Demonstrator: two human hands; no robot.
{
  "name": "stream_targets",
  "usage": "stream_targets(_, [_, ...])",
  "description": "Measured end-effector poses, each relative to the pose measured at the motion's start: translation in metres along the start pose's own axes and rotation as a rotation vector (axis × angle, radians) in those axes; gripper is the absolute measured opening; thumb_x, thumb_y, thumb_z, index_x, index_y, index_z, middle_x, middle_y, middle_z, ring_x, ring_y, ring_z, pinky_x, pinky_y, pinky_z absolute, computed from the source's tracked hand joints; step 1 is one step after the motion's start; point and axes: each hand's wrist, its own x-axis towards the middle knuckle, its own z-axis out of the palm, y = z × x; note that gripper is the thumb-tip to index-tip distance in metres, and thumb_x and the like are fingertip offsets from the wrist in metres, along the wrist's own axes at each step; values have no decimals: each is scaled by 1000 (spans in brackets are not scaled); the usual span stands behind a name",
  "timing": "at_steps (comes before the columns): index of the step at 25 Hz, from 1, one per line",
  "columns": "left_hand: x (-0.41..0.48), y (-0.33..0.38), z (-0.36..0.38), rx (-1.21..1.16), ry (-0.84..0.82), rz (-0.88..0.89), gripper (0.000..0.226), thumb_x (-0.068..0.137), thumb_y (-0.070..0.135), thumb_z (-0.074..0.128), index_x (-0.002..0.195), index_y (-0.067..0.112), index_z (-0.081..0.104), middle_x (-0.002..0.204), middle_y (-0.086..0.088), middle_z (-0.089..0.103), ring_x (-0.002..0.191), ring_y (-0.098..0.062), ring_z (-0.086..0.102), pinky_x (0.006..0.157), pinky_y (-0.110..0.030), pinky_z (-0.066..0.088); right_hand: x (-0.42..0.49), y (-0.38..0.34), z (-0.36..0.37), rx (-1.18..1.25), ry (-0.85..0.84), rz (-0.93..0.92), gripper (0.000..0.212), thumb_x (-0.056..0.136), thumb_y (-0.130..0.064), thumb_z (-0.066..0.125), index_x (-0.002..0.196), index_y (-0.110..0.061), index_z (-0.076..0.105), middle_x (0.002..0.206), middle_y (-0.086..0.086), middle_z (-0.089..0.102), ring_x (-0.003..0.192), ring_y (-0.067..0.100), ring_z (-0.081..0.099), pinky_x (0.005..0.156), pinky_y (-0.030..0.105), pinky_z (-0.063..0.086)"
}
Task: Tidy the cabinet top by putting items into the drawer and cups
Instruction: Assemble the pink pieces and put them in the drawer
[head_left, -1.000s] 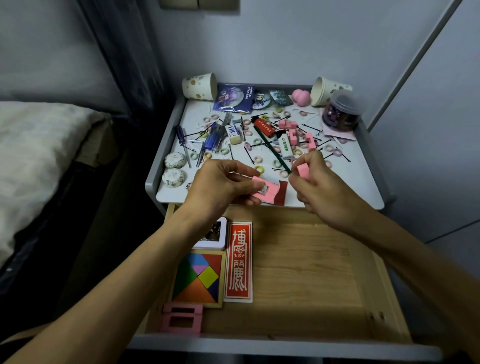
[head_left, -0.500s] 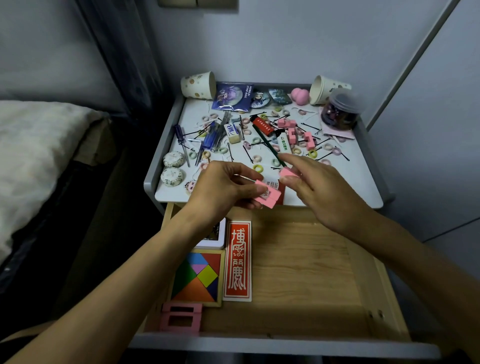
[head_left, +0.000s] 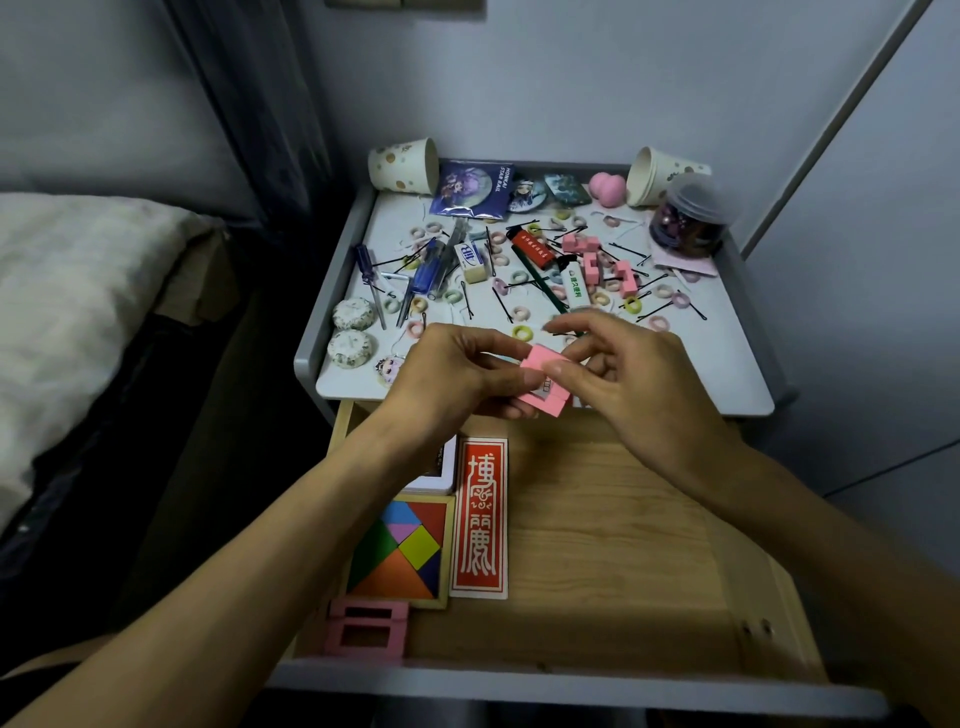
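Note:
Above the cabinet's front edge, my left hand (head_left: 452, 379) grips a pink puzzle frame piece (head_left: 545, 397). My right hand (head_left: 623, 374) pinches a small pink block (head_left: 543, 358) and presses it against the top of that frame. Below them the wooden drawer (head_left: 623, 545) stands pulled out. It holds a colourful tangram (head_left: 397, 551), a red card (head_left: 480, 519), a white box (head_left: 441, 478) and a pink frame (head_left: 366, 629). Two paper cups lie on their sides at the back, one at the left (head_left: 402, 166) and one at the right (head_left: 660, 174).
The grey-rimmed cabinet top (head_left: 727, 364) is strewn with hair ties, bobby pins, more pink blocks (head_left: 592, 260), screwdrivers (head_left: 423, 275), an eraser (head_left: 472, 262), lighters (head_left: 571, 286) and a lidded jar (head_left: 688, 218). A bed (head_left: 78, 291) lies to the left, a wall to the right.
My right hand has brought its small pink block leftwards onto the frame held in my left hand. The two hands have closed together.

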Motion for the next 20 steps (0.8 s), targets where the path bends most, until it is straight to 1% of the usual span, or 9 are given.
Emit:
stream_targets(2, [-1, -1, 0, -6, -1, -7, 26, 84, 0, 68, 109, -6, 68, 86, -21, 74, 62, -20, 70, 63, -26, 59, -1, -1, 2, -11, 7, -15, 22, 89, -22, 68, 111, -18, 64, 84, -13, 66, 74, -4, 64, 63, 12, 51])
stream_targets(4, [-1, -2, -1, -27, 6, -16, 25, 83, -1, 69, 108, -7, 68, 86, -21, 74, 62, -20, 70, 63, -26, 59, -2, -2, 2, -17, 26, -41, 17, 88, -22, 70, 103, -14, 68, 82, -13, 67, 73, -4, 65, 62, 11, 50])
stream_targets(6, [-1, -2, -3, -47, 9, -24, 24, 83, 0, 69, 106, -6, 69, 86, -21, 74, 62, -21, 70, 64, -25, 60, -2, -3, 2, -24, 28, -52, 18, 87, -22, 71, 102, -13, 71, 80, -12, 68, 71, -3, 65, 61, 10, 49])
stream_targets(8, [-1, -3, -4, -58, 16, -27, 23, 83, 1, 70, 105, -5, 69, 86, -21, 74, 62, -21, 70, 65, -25, 60, -1, -2, 3, -64, 15, -79, 23, 85, -22, 74, 107, -14, 72, 83, -11, 67, 71, -3, 63, 62, 7, 47])
stream_targets(10, [-1, -4, -7, -73, 25, -35, 22, 83, 0, 70, 105, -5, 70, 86, -21, 74, 63, -21, 70, 66, -25, 60, -1, -1, 4, -128, -1, -122, 35, 82, -21, 76, 115, -13, 70, 98, -6, 64, 75, 0, 60, 67, 5, 46])
stream_targets(13, [0, -4, -8, -97, 45, -55, 20, 82, 0, 70, 101, -3, 71, 86, -21, 74, 63, -21, 70, 66, -25, 60, -1, 3, 7, -199, -38, -160, 54, 78, -22, 80, 127, -13, 62, 112, -1, 58, 93, 3, 54, 78, 2, 43])
stream_targets(16, [-1, -3, -9, -104, 51, -67, 14, 82, 1, 70, 95, 0, 72, 87, -20, 74, 62, -21, 71, 62, -22, 60, -3, 2, 8, -265, -66, -194, 62, 75, -23, 83, 131, -13, 59, 110, -1, 55, 95, 2, 47, 78, -2, 37])
stream_targets(18, [-2, -3, -11, -101, 53, -74, 13, 82, 1, 70, 94, 0, 72, 87, -21, 74, 61, -20, 70, 61, -21, 59, -4, 1, 8, -292, -78, -226, 62, 75, -24, 83, 131, -12, 59, 108, -1, 55, 92, 2, 47, 74, 0, 37])
stream_targets(20, [-3, -3, -12, -100, 54, -73, 10, 82, 0, 71, 92, 0, 73, 85, -19, 75, 62, -21, 71, 62, -21, 60, -4, 1, 9, -311, -79, -252, 58, 74, -25, 83, 126, -11, 59, 108, 0, 57, 90, 4, 51, 74, 5, 37])
